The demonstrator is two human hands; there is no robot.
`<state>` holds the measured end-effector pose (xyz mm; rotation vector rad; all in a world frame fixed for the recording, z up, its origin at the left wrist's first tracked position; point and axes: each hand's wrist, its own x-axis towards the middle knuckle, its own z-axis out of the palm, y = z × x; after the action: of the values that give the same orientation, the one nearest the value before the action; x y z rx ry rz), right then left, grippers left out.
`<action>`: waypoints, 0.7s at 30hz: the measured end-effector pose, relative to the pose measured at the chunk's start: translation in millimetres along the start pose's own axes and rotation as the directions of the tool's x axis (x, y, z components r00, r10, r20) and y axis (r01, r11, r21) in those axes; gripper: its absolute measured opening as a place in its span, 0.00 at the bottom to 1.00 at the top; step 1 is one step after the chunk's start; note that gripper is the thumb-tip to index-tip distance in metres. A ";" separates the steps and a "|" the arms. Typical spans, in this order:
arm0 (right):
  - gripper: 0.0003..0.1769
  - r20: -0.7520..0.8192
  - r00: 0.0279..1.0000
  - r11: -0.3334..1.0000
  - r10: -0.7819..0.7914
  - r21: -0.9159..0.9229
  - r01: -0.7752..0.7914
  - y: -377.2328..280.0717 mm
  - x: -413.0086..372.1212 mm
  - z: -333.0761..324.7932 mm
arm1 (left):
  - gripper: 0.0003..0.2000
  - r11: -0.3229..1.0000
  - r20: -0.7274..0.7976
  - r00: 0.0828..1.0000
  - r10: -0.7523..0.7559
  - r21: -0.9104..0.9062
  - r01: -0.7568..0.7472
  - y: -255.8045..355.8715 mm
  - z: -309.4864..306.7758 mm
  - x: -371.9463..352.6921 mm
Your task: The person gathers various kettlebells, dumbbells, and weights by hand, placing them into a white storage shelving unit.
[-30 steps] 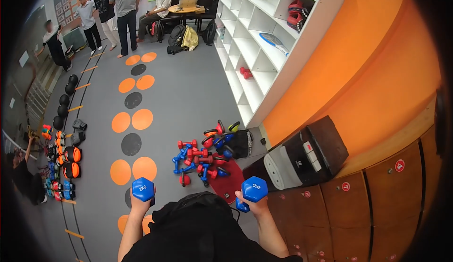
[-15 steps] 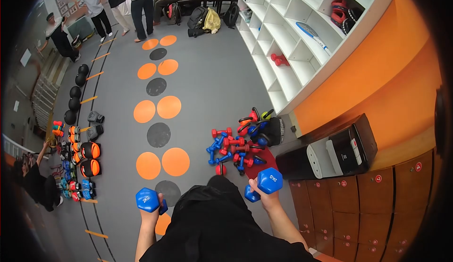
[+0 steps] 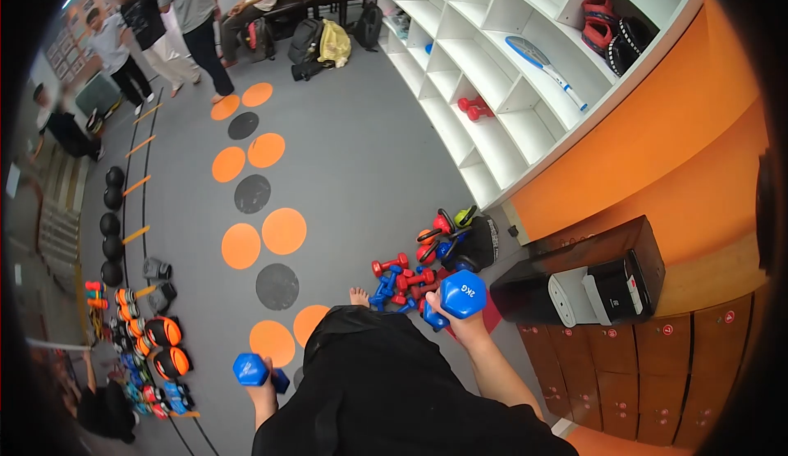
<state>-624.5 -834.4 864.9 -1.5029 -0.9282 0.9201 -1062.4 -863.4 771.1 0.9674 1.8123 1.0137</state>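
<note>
My left hand point(image 3: 263, 389) is wrapped round the handle of a blue hexagonal dumbbell point(image 3: 249, 369), low on the left over the grey floor. In my right hand point(image 3: 465, 329) is a matching blue dumbbell point(image 3: 465, 293), marked 2KG, held out in front on the right. Its far end partly covers a heap of red and blue dumbbells point(image 3: 417, 277) on the floor. Kettlebells point(image 3: 443, 224) in several colours stand just behind that heap. My bare foot point(image 3: 359, 296) shows beyond the black clothing, close to the heap.
White cubby shelves point(image 3: 492, 58) hold a racket point(image 3: 546, 70) and red dumbbells point(image 3: 474, 108). A black machine point(image 3: 574, 284) and brown lockers point(image 3: 663, 341) line the right. Black balls point(image 3: 111, 247) and weights point(image 3: 164, 333) line the left. Several people point(image 3: 193, 4) are at the back; one person point(image 3: 107, 407) crouches lower left.
The view has tilted and shifted, and my foot has come into sight near the heap. Both hands keep their dumbbells; the right one appears slightly higher, the left slightly lower.
</note>
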 end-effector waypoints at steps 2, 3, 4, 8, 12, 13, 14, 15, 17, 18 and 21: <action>0.19 0.016 1.000 1.000 0.026 0.009 -0.027 -10.4 43.2 10.0 | 0.09 0.994 -0.027 0.995 -0.093 -0.067 0.091 -3.0 -1.3 33.8; 0.19 0.010 0.999 0.998 0.046 -0.045 -0.046 -20.3 63.5 16.7 | 0.09 0.993 -0.019 0.994 -0.109 -0.051 0.108 -1.9 1.4 49.5; 0.19 -0.008 0.999 0.998 0.046 -0.032 -0.046 -24.3 83.7 25.9 | 0.09 0.980 -0.073 0.982 -0.174 -0.107 0.165 5.1 3.6 63.6; 0.20 -0.018 0.998 0.998 0.065 -0.015 -0.066 -41.2 158.7 62.2 | 0.10 0.958 -0.105 0.965 -0.240 -0.184 0.218 55.9 17.3 132.2; 0.21 -0.023 1.000 0.992 0.020 -0.127 -0.023 -33.7 229.0 98.4 | 0.11 0.983 -0.062 0.981 -0.183 -0.044 0.180 99.0 37.6 226.7; 0.20 -0.042 0.999 0.996 0.027 -0.081 -0.030 -29.4 244.3 108.4 | 0.11 0.986 -0.031 0.986 -0.165 -0.011 0.164 111.9 46.3 255.4; 0.20 -0.066 0.997 0.996 0.033 -0.077 -0.038 -28.6 256.2 118.7 | 0.11 0.989 0.005 0.989 -0.148 0.021 0.148 122.6 53.1 282.5; 0.19 -0.128 0.978 0.987 0.162 0.029 -0.160 -31.4 267.2 128.7 | 0.10 0.992 0.067 0.991 -0.119 0.043 0.116 118.8 55.9 316.7; 0.16 -0.211 0.910 0.929 0.358 0.179 -0.324 -54.7 288.5 143.0 | 0.10 0.993 0.113 0.987 -0.116 0.029 0.114 152.2 76.7 367.6; 0.16 -0.244 0.905 0.933 0.348 0.183 -0.309 -59.0 299.6 145.6 | 0.09 0.994 0.163 0.981 -0.106 0.046 0.099 172.6 90.7 395.8; 0.13 -0.339 0.878 0.933 0.339 0.243 -0.267 -68.1 317.8 148.6 | 0.09 0.997 0.324 0.944 -0.062 0.062 0.045 211.3 128.0 474.3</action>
<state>-640.7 -478.7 895.5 -1.6118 -0.3177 0.8710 -1072.1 -328.9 783.1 1.0455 1.5866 0.7247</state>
